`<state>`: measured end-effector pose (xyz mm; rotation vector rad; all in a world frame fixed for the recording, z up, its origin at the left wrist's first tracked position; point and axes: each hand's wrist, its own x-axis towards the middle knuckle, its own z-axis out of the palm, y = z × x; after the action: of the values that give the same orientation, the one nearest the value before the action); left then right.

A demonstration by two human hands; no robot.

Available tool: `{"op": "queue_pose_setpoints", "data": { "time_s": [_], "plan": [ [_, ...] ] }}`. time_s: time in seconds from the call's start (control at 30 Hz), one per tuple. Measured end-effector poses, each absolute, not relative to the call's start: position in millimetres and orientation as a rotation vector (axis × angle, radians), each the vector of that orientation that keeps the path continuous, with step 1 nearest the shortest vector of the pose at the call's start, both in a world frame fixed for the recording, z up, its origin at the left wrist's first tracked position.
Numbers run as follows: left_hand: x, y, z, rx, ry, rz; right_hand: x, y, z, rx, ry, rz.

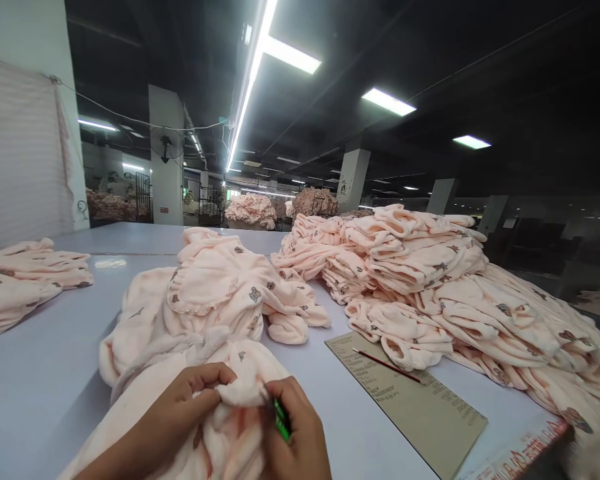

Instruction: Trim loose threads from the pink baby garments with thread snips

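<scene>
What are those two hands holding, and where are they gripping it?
Both pinch a bunched fold of the pink fleece garment: left hand beside right hand, which also holds a small green tool.

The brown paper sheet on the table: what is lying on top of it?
A thin pencil lies on the brown paper sheet. The pile of pink garments covers its far edge, hiding what is there.

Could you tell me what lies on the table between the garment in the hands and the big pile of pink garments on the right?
In the head view, a brown printed card with a thin pencil lying across it.
</scene>
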<state>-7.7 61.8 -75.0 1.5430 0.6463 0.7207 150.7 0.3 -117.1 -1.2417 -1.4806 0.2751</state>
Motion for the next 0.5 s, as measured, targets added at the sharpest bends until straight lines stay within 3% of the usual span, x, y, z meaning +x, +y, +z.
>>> {"op": "queue_pose_setpoints", "data": {
  "time_s": [0.13,0.5],
  "plan": [
    [-6.4,73.1,-75.4,1.509,0.546,0.617,158.1,15.0,-116.1,-1.313,-1.338,0.576],
    [-6.8,75.2,-75.6,1.307,0.535,0.571,157.4,-12.0,-117.6,-1.29,-1.462,0.429]
  ]
}}
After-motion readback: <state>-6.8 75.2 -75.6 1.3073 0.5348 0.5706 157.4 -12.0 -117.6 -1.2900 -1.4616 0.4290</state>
